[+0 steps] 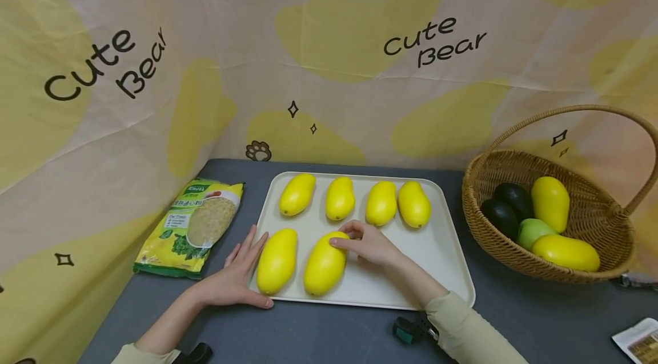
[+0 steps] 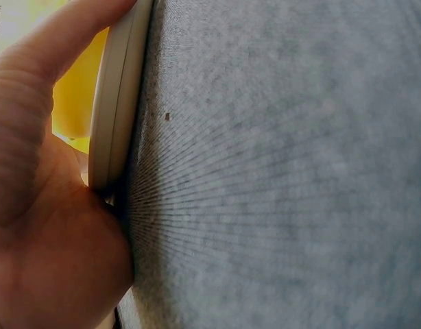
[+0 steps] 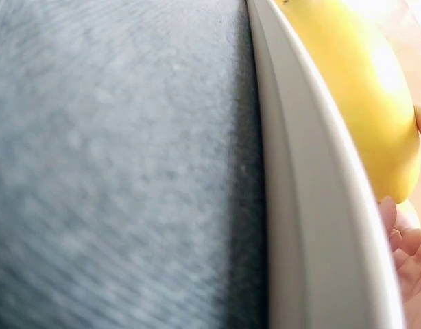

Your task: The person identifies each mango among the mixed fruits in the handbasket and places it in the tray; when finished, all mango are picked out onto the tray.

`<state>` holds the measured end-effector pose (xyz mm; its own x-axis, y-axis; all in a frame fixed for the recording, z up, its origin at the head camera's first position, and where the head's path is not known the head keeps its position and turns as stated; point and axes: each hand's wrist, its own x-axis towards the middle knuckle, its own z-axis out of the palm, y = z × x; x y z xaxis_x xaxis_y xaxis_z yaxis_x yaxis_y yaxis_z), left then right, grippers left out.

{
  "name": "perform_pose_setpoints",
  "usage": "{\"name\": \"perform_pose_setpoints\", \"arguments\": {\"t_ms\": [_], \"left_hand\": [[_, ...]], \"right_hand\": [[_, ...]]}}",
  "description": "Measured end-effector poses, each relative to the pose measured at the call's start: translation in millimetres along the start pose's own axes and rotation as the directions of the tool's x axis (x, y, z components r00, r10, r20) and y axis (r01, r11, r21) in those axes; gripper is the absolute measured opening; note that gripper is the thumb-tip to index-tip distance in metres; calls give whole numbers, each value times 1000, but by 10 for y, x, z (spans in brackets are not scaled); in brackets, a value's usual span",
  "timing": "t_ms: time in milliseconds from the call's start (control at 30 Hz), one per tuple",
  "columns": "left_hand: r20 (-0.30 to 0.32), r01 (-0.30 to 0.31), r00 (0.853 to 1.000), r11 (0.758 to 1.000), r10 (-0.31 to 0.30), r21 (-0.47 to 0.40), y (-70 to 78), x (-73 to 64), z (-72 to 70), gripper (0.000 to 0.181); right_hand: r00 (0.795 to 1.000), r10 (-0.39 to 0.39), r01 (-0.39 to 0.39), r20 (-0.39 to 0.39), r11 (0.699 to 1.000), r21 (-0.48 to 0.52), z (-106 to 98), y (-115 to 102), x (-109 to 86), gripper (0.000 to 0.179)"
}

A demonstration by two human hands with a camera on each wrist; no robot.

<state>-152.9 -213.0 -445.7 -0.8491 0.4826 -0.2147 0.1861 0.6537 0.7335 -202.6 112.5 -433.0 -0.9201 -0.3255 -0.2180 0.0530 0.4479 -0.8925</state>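
A white rectangular tray (image 1: 367, 291) holds several yellow mangoes, with a back row and two in front. My right hand (image 1: 371, 244) pinches the upper right end of the front-row mango (image 1: 323, 270), which lies on the tray. In the right wrist view, that mango (image 3: 368, 89) shows beyond the tray rim, with fingertips below it. My left hand (image 1: 233, 277) rests at the tray's front left corner, fingers spread along the left side and thumb at the front edge. Close to its fingers lies the other front mango (image 1: 276, 261).
Right of the tray, a wicker basket (image 1: 475, 227) with a tall handle holds two dark avocados (image 1: 506, 210), a green fruit (image 1: 534, 232) and two mangoes (image 1: 565, 252). A yellow Knorr bag (image 1: 190, 227) lies at left. A small packet (image 1: 640, 341) is at the right edge.
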Motion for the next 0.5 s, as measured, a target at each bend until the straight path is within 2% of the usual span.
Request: {"name": "perform_pose_setpoints", "arguments": {"t_ms": [200, 500], "left_hand": [[-5, -7, 1000, 1000, 7, 4, -5, -3, 2, 126], [-11, -12, 1000, 1000, 12, 2, 2, -8, 4, 126]], "right_hand": [[999, -8, 8, 31, 1000, -6, -7, 11, 5, 46], [998, -68, 68, -6, 994, -86, 79, 29, -16, 40]]}}
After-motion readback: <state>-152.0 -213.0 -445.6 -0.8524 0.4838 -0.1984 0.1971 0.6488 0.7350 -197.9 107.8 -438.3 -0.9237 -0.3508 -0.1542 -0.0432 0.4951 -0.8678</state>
